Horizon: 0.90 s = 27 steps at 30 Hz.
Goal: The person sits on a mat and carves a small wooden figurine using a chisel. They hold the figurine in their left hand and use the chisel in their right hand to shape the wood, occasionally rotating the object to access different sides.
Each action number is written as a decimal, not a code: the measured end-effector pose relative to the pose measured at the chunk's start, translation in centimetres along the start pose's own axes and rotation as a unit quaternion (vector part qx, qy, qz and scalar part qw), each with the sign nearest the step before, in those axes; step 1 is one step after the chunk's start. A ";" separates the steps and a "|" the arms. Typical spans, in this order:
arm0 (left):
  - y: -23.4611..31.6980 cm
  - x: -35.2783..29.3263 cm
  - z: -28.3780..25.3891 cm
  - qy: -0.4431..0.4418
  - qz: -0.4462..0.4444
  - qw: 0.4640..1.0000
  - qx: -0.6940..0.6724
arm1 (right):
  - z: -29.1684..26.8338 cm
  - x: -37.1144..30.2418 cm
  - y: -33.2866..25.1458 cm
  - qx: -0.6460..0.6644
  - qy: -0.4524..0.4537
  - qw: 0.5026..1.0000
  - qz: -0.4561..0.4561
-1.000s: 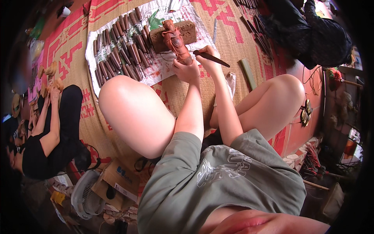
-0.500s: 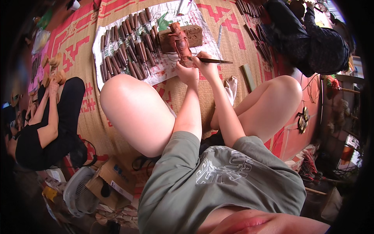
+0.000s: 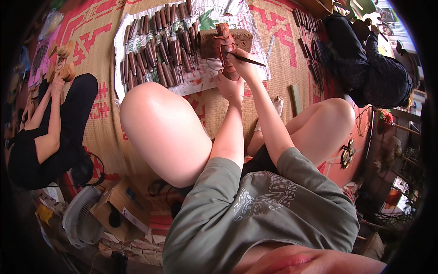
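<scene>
**Reddish carved figure (image 3: 223, 42) pointing away from me**

The fingers of my left hand (image 3: 230, 86) are wrapped around the lower end of the carved figure. The fingers of my right hand (image 3: 245, 68) are pinched narrow on a slim dark tool (image 3: 253, 61). Its handle sticks out to the right; its working end is at the figure's middle, though I cannot tell whether it touches the surface.

That is the relation that matters: the figure's long axis runs away from me, tipped slightly left, so its head is farthest off and its foot sits in my left grip. My left hand is nearer, being in contact; my right comes in from the right side, partway up. The upper part lies across a brown block (image 3: 242, 40), set crosswise on a white sheet (image 3: 200, 78). Rows of dark-handled tools (image 3: 176, 49) lie to the left on the same sheet, over a patterned mat (image 3: 194, 106).

As for writing, the sheet has green and red print, partly covered. My grey-green shirt (image 3: 292, 228) carries pale outlined lettering, creased by folds. A cardboard box (image 3: 107, 211) at lower left bears a white label, too small for me to make out.
</scene>
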<state>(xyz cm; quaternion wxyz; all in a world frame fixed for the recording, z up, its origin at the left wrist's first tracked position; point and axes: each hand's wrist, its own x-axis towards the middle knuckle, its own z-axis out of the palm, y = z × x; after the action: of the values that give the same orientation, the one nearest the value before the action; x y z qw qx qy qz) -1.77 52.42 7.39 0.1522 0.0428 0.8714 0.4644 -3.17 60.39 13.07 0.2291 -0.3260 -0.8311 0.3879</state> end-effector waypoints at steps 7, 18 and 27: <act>0.2 0.0 -0.1 0.007 -0.001 1.000 0.012 | 0.5 0.7 -0.9 0.026 0.007 1.000 -0.010; -1.0 0.4 0.9 0.017 0.012 1.000 0.008 | -0.7 -1.7 0.4 0.045 -0.093 0.994 -0.035; 0.3 0.1 -0.2 -0.010 -0.014 1.000 -0.003 | -0.9 -1.1 -0.7 0.042 -0.058 0.996 -0.056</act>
<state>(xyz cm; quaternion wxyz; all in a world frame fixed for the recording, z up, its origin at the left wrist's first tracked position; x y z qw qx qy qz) -1.92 52.38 7.72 0.1674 0.0352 0.8689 0.4644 -2.07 59.68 14.02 0.2150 -0.2460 -0.8427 0.4279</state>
